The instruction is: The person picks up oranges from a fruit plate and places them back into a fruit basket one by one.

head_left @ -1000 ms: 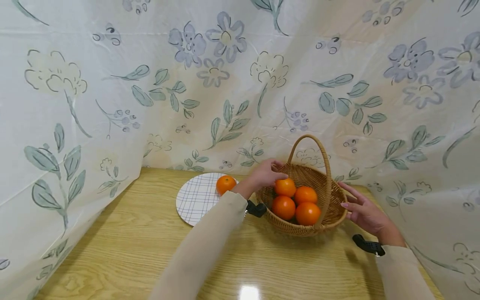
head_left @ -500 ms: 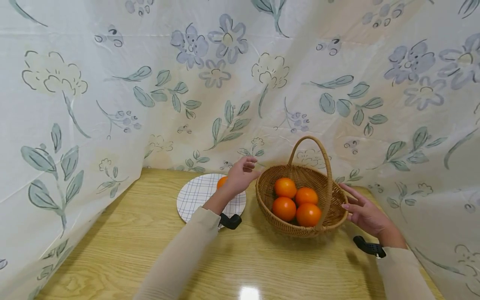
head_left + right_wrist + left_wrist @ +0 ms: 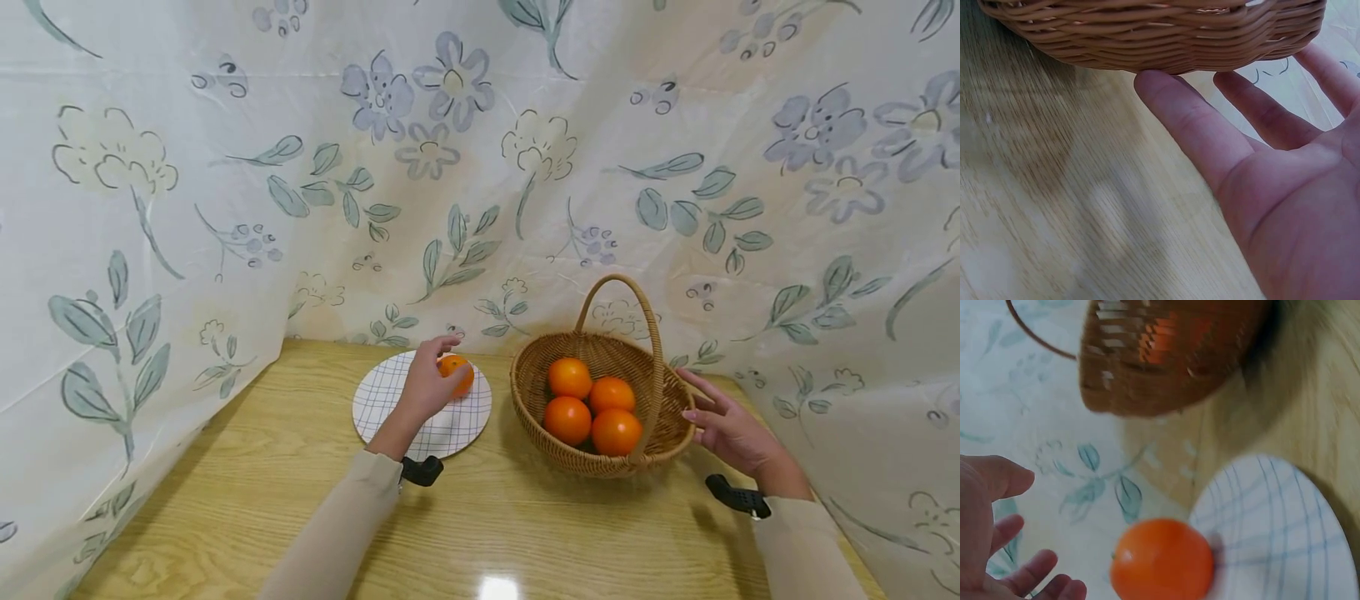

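Note:
My left hand [image 3: 424,387] reaches over the round plate [image 3: 381,402], white with a blue grid pattern. Its fingers are spread apart beside a single orange [image 3: 1161,561], and a gap shows between them and the fruit in the left wrist view. To the right stands a wicker basket [image 3: 551,450] with a tall arched handle [image 3: 655,333]; several oranges [image 3: 567,419] lie inside. My right hand [image 3: 738,435] is at the basket's right side, thumb and fingers extended, with fingertips [image 3: 1150,84] against the woven wall.
Plate and basket stand side by side toward the back of a wooden table [image 3: 480,517]. A floral cloth [image 3: 465,192] hangs behind the table and along both sides. Each wrist wears a black strap-mounted device [image 3: 738,496].
My left hand has moved left from over the basket to the orange on the plate, its fingers holding nothing. The right hand stays at the basket's side.

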Available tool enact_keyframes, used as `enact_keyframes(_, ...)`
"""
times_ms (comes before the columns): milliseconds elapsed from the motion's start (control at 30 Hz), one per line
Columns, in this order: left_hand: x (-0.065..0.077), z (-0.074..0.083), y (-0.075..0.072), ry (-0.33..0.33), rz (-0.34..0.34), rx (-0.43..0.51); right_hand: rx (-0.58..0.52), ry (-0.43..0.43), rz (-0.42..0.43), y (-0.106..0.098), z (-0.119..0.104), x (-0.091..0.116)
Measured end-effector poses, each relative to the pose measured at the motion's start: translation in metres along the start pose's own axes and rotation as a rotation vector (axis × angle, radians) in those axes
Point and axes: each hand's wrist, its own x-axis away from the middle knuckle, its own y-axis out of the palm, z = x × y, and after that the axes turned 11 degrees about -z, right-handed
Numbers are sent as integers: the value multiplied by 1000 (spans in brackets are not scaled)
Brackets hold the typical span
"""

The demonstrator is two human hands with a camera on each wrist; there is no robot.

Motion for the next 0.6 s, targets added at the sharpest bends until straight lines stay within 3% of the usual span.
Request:
enact_keyframes(300,0,-27,-3,-98,-13,-92,5,-17,-6,-1,1,1)
enact_keyframes(600,-7,-44,3,-175,11,-69,-11,-17,-15,2,0,1)
